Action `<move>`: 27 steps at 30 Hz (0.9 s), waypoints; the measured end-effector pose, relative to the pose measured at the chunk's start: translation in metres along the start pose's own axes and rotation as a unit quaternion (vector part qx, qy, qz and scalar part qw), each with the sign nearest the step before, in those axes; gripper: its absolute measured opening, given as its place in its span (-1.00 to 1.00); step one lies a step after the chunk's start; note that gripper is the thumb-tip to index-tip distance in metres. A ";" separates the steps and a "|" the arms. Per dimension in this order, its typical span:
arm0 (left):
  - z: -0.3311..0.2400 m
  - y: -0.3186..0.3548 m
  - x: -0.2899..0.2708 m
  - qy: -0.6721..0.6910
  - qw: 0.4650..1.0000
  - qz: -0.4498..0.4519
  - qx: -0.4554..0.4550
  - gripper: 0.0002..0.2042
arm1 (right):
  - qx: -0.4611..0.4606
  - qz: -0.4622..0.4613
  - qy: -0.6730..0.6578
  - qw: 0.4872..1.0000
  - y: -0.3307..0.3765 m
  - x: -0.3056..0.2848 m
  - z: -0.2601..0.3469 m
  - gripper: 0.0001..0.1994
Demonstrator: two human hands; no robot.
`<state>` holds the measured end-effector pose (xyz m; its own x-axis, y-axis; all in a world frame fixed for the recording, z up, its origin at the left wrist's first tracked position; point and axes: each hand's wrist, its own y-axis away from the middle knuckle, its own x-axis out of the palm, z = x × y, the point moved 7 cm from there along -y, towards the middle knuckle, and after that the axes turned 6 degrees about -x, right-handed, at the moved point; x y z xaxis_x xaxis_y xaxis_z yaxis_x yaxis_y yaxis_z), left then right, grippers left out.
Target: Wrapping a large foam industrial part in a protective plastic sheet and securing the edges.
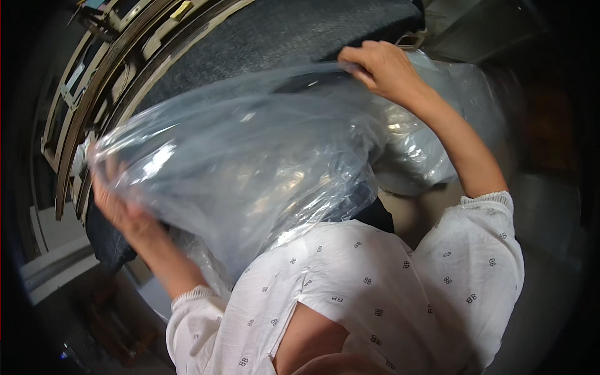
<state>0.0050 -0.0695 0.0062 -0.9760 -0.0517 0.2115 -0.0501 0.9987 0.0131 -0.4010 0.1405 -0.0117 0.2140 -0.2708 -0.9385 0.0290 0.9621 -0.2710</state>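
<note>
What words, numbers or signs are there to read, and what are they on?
White shirt: small dark printed marks, repeated all over; I won't copy what they say.
Clear plastic sheet, pinched in the right hand: no writing that I can see.
Dark grey cloth: none that I can see.
Pale patch at upper left: too small and blurred to tell whether it has writing.

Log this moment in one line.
left hand: at clear plastic film, left end; right hand: gripping film's upper edge; dark grey textured surface: beyond film
</note>
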 end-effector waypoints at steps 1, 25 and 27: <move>-0.013 -0.012 -0.035 0.064 0.998 0.025 -0.015 -0.56 | -0.016 0.028 0.036 0.999 0.004 0.011 -0.008 -0.80; 0.037 -0.176 -0.411 -0.659 0.720 -0.188 0.110 -0.65 | 0.144 -0.082 0.007 0.986 -0.027 -0.040 -0.233 -0.40; -0.016 -0.168 -0.479 -0.709 0.661 -0.222 0.103 -0.63 | 0.189 -0.003 0.028 0.982 -0.045 -0.021 -0.232 -0.34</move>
<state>0.4840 -0.2122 -0.0815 -0.0644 -0.4322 -0.8995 -0.2828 0.8723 -0.3989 -0.6331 0.0957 -0.0290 0.1595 -0.2671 -0.9504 0.3915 0.9009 -0.1875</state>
